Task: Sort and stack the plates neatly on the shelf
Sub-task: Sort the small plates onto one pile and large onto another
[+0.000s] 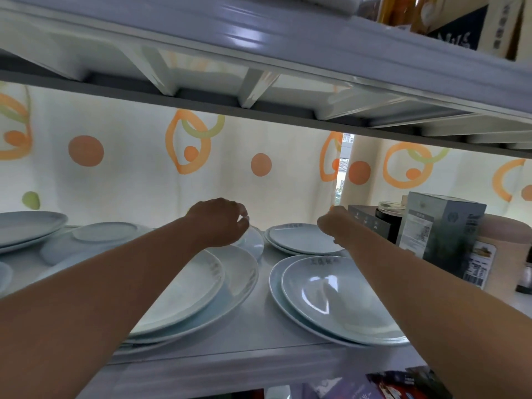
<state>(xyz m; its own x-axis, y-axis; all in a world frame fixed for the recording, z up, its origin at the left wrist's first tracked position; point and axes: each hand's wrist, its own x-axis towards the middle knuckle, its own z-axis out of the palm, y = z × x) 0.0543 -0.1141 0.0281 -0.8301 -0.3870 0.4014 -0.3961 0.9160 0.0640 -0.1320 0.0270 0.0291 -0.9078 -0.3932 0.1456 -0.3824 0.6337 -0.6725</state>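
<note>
Pale blue plates lie on the white shelf (259, 326). A large stack (201, 283) sits under my left forearm, and another large stack (331, 298) is at the front right. Behind that is a stack of smaller plates (299, 240). Between the stacks a small plate (254, 243) stands tilted, and the fingertips of my left hand (218, 223) pinch its upper rim. My right hand (332, 223) hovers with curled fingers over the right rim of the smaller stack. Whether it grips a plate is hidden.
More plates (26, 226) and an upturned dish (95, 237) sit at the far left. Boxes (440, 231), a dark jar (390, 223) and a pink canister (495, 254) crowd the right end. The upper shelf (259, 90) hangs low overhead. A patterned curtain (129, 174) is behind.
</note>
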